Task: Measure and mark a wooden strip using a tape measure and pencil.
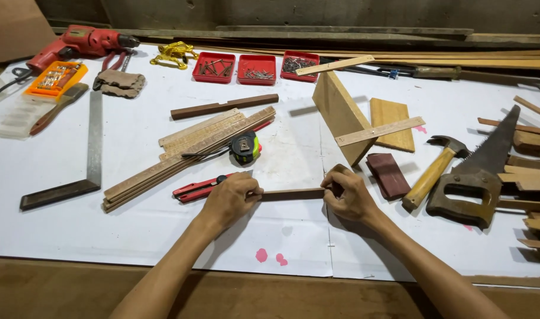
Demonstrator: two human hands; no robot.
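A short dark brown wooden strip (292,194) lies flat on the white-covered workbench (134,224), held at both ends. My left hand (229,199) grips its left end, fingers curled over it. My right hand (349,194) pinches its right end. A red utility knife (194,190) lies just left of my left hand. A yellow-green tape measure (245,147) sits a little beyond the strip. A dark reddish block (388,175) rests just right of my right hand.
A bundle of long wooden strips (190,155) lies diagonally at centre left, a steel try square (88,159) further left. A hammer (433,171) and handsaw (480,172) lie right. A leaning board (341,115), three red screw trays (256,69) and a red drill (80,44) sit behind.
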